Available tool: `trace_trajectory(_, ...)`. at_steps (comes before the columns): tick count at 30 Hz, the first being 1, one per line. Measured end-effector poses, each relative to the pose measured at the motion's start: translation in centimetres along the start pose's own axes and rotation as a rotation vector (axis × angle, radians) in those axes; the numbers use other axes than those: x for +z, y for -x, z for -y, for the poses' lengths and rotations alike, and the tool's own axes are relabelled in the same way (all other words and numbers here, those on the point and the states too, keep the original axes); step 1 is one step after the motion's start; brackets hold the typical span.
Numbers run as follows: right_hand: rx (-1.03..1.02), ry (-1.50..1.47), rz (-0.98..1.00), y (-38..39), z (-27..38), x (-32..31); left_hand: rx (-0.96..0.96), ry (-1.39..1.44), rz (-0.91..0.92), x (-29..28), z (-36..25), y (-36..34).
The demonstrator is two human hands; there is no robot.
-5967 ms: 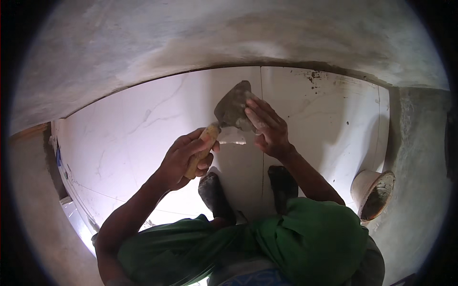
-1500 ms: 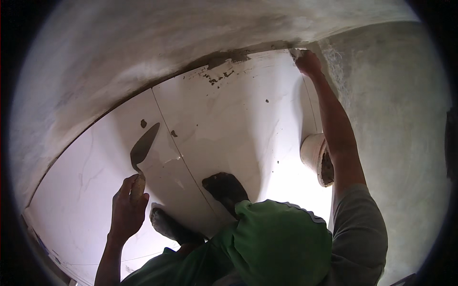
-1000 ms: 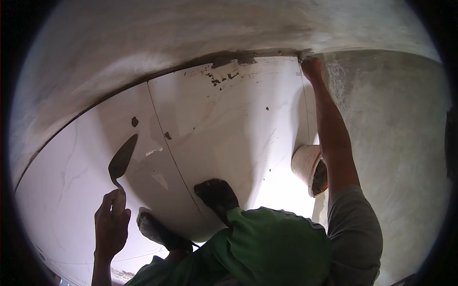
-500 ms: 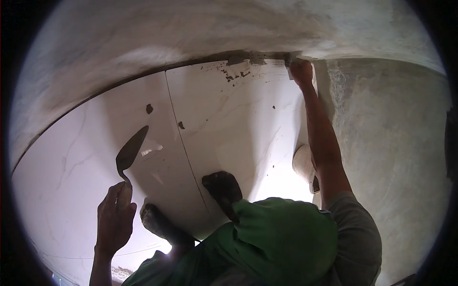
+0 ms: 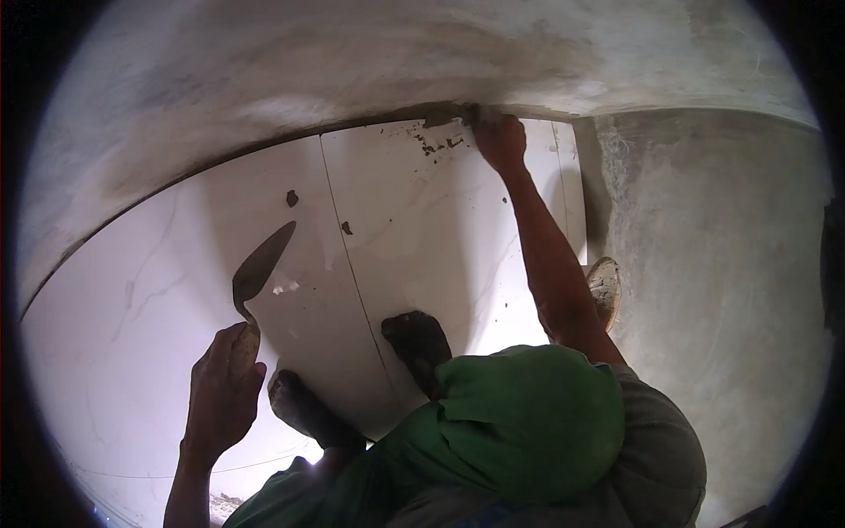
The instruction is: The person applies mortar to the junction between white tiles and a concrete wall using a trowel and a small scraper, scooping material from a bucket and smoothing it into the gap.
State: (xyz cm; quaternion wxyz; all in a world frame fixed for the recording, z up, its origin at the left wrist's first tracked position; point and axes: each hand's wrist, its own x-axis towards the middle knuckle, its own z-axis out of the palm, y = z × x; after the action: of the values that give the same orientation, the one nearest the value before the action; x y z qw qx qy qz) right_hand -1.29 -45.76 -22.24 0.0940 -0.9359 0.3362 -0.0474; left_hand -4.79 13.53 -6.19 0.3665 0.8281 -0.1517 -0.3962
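Plastered wall (image 5: 352,53) on the far side, white tiled floor (image 5: 158,299) below, dark seam (image 5: 264,143) between. Bucket (image 5: 607,282) right, partly behind my right forearm (image 5: 559,273). My left hand (image 5: 224,387), near left: grip wrapped round the trowel (image 5: 261,266), which points far and right. My right hand (image 5: 502,143), at the far seam: grip closed on a small dark tool (image 5: 471,114), kind unclear. I'd judge light, even strokes along the seam best, trowel kept well apart. Dark crumbs (image 5: 292,199) on tile: I'd avoid smearing them.
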Motion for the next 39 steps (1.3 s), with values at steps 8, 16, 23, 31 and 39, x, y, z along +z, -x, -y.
trace_trajectory(8,-0.143,-0.007,-0.085,4.3,5.8,2.3,0.06,-0.017,-0.019,0.3,0.4,0.1)
trace_trajectory(16,-0.172,-0.385,0.29,6.0,9.6,2.2,0.013,-0.01,-0.021,0.7,0.3,-0.7)
trace_trajectory(23,-0.107,-0.811,0.295,6.2,-0.1,-3.6,-0.103,0.052,-0.012,1.0,-1.2,-0.7)
trace_trajectory(31,0.005,-0.01,-0.2,-3.0,-16.0,-5.6,-0.067,0.005,0.013,2.1,-0.8,-3.0)
trace_trajectory(39,0.115,0.443,-0.204,-4.6,-15.7,-2.0,-0.126,-0.009,0.037,2.8,-1.8,-5.3)
